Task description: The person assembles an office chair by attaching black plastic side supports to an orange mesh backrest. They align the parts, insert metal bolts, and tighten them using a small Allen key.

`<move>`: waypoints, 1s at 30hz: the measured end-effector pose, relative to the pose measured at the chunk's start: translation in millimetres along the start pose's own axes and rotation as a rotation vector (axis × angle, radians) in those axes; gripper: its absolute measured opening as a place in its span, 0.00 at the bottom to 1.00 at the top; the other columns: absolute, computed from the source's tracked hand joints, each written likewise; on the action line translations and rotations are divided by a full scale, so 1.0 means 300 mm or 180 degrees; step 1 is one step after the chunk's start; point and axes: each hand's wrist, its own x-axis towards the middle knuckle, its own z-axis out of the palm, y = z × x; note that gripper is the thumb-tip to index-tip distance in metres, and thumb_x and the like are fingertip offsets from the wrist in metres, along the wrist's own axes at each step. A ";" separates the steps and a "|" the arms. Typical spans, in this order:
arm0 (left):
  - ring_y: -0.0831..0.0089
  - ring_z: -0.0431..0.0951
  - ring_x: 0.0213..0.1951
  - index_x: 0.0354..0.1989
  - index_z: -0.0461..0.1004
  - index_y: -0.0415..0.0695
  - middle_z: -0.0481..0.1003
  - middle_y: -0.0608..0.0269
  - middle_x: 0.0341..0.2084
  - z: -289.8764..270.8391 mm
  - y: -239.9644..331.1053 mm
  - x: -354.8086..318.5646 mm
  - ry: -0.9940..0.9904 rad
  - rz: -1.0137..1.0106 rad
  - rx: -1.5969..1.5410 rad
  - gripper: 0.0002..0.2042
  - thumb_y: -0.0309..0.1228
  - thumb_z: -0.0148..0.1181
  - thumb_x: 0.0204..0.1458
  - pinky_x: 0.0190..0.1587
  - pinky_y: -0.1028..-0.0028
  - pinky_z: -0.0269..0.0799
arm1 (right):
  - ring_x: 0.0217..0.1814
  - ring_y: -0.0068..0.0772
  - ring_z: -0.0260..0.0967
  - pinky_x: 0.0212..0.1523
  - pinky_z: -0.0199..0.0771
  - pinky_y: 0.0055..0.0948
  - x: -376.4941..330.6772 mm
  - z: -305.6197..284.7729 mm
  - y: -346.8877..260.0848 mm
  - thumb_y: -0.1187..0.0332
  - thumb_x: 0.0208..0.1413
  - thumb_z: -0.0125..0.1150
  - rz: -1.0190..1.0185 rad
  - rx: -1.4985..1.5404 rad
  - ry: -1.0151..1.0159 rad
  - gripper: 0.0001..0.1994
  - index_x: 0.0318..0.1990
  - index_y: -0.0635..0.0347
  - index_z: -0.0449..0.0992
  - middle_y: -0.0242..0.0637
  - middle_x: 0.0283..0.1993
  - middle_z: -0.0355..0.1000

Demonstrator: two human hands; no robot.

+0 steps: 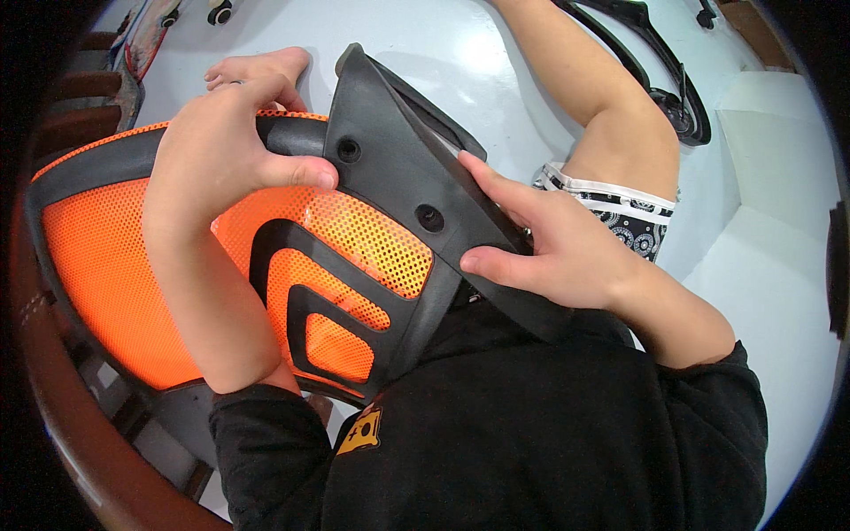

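An office-chair backrest (102,265) with orange mesh and a black frame leans across the left side, close to my body. My left hand (221,146) is closed over its top frame, thumb resting against the edge of a black plastic bracket; its other fingers are mostly hidden behind. That bracket (390,168) is broad and angled, with two round screw holes, and lies against the backrest's right side. Around the bracket's right edge, my right hand (540,230) grips with thumb on the near face and index finger along the far edge; the remaining fingers are hidden.
A bare foot (279,64) shows beyond the backrest, and a bent bare leg (611,115) at the right. Black curved parts (686,97) lie on the pale floor (416,44) at the far right. Casters (220,12) stand far left. Dark brown wooden furniture (53,380) borders the left.
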 end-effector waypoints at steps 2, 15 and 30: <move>0.52 0.80 0.38 0.36 0.75 0.38 0.79 0.50 0.31 -0.004 -0.004 0.002 -0.0064 -0.0147 0.0005 0.41 0.64 0.74 0.20 0.42 0.64 0.72 | 0.55 0.30 0.70 0.57 0.65 0.24 -0.002 0.002 -0.001 0.62 0.56 0.67 -0.0005 0.0177 -0.0025 0.43 0.72 0.67 0.47 0.50 0.54 0.72; 0.52 0.80 0.38 0.37 0.76 0.39 0.79 0.51 0.32 -0.014 -0.011 0.003 0.0007 -0.0026 0.0033 0.42 0.64 0.74 0.20 0.43 0.63 0.72 | 0.59 0.30 0.68 0.60 0.64 0.26 0.001 0.021 0.010 0.67 0.57 0.66 -0.0078 0.0434 -0.0003 0.42 0.72 0.68 0.47 0.47 0.59 0.69; 0.52 0.81 0.38 0.37 0.76 0.40 0.80 0.53 0.32 -0.013 0.021 0.008 -0.0036 -0.0060 0.0297 0.41 0.63 0.74 0.19 0.41 0.64 0.73 | 0.56 0.25 0.67 0.58 0.65 0.23 -0.012 0.026 0.015 0.70 0.57 0.65 -0.0084 0.0654 0.0046 0.41 0.72 0.69 0.47 0.45 0.56 0.70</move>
